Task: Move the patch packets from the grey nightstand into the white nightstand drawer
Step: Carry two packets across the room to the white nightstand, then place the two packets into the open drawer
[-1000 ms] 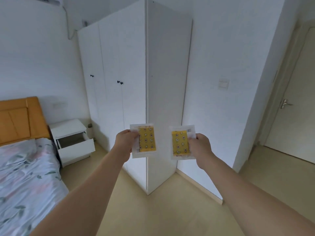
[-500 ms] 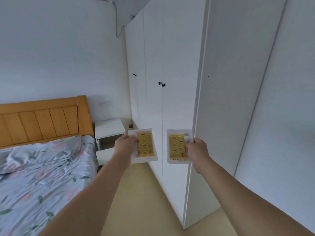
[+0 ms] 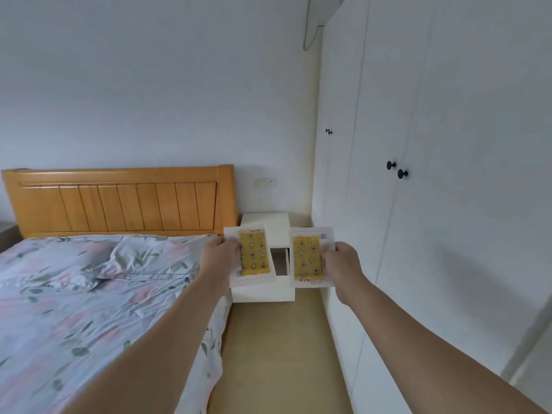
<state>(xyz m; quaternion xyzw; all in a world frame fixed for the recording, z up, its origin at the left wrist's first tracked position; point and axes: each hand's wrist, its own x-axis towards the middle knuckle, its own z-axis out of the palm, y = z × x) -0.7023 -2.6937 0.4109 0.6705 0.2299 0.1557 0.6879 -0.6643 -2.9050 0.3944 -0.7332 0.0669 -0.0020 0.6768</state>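
Observation:
I hold two patch packets out in front of me, each a white sleeve with a yellow patterned patch inside. My left hand point(image 3: 220, 258) pinches the left packet point(image 3: 253, 254) by its left edge. My right hand point(image 3: 343, 264) pinches the right packet point(image 3: 309, 258) by its right edge. Between and behind them stands the white nightstand point(image 3: 264, 224), with its drawer point(image 3: 263, 291) pulled open toward me. Both packets hang in the air in front of the drawer and hide part of it.
A bed with a floral sheet point(image 3: 89, 294) and an orange wooden headboard point(image 3: 119, 201) fills the left. A white wardrobe point(image 3: 418, 204) with black knobs lines the right. A narrow strip of beige floor point(image 3: 277, 354) runs between them to the nightstand.
The view has swung left and moved along the wardrobe, so the white nightstand now sits straight ahead and closer. Both hands keep the same hold on the packets.

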